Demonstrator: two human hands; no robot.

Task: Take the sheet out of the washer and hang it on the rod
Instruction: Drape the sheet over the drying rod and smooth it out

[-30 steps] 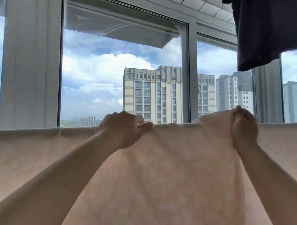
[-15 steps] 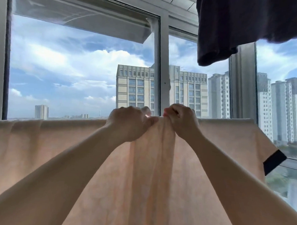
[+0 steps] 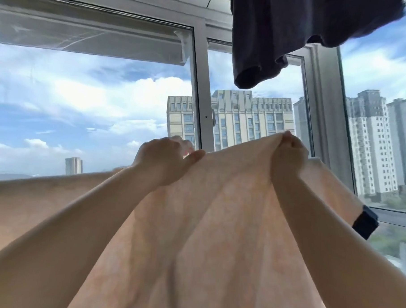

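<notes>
A pale peach sheet [image 3: 217, 224] fills the lower half of the view, draped across in front of the window, with its top edge running from the left side up to my hands. My left hand [image 3: 164, 161] pinches that top edge near the middle. My right hand [image 3: 290, 155] is closed on the edge a little to the right and lifts it into a peak. Folds fan down from both grips. The rod itself is hidden under the cloth.
A dark garment [image 3: 284, 36] hangs overhead at the upper right. Behind the sheet stands a large window with a grey frame post [image 3: 201, 95] and high-rise buildings outside. A black piece [image 3: 365, 221] sticks out past the sheet's right edge.
My right hand went from far right to beside the left hand, then apart again, lifting the edge. The view swung right and tilted upward.
</notes>
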